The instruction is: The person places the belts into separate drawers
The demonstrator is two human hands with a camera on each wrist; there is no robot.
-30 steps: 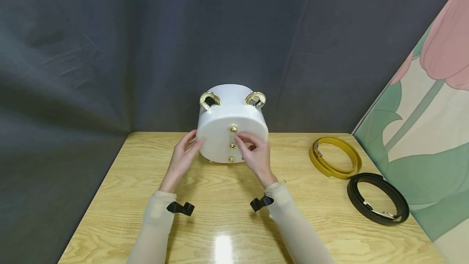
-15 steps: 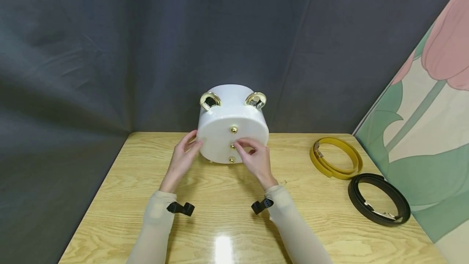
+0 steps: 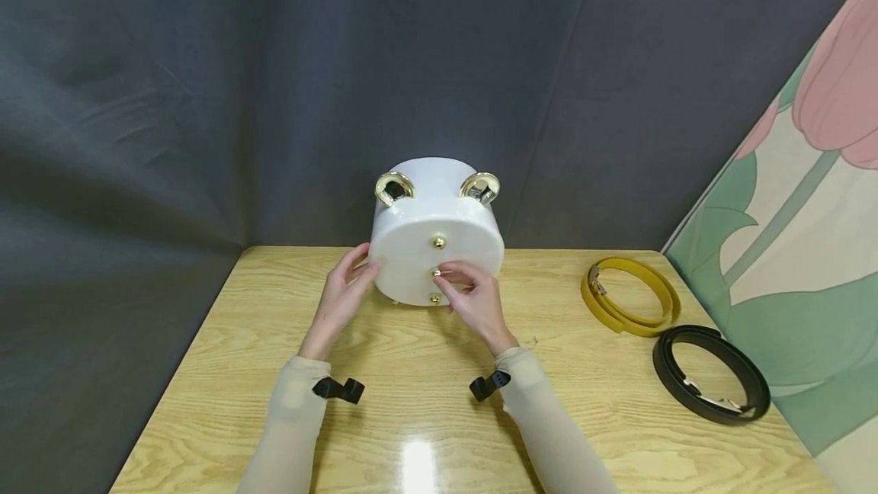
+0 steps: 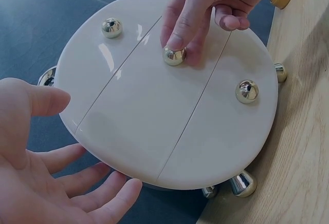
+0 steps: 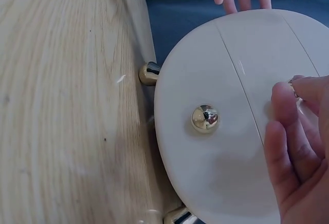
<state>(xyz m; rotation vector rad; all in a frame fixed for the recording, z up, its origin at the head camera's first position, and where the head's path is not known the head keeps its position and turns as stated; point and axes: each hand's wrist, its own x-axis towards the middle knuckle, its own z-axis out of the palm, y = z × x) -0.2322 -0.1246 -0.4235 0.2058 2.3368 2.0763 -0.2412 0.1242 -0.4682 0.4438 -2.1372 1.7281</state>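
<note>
A glossy white oval box (image 3: pixel 405 261) with three drawer fronts stands on gold feet (image 4: pixel 243 184). Each front bears a round gold knob, and two gold ring ears (image 3: pixel 394 188) sit on top. My right hand (image 3: pixel 475 298) pinches the middle knob (image 4: pixel 175 56) between thumb and fingertips. The top knob (image 4: pixel 111 28) and bottom knob (image 4: pixel 247 91) stand free. At the box's left side, my left hand (image 3: pixel 340 296) has its fingers spread, with fingertips right at the rim and thumb apart from the other fingers.
On the wooden table (image 3: pixel 411 372), a coiled yellow belt (image 3: pixel 668 303) lies at the right. A coiled black belt (image 3: pixel 754 380) lies in front of it, near the table's right edge. A dark curtain (image 3: pixel 439 59) hangs behind the box.
My right hand has moved down from between the top and middle knobs and now pinches the middle one. The left hand has stayed at the box's side.
</note>
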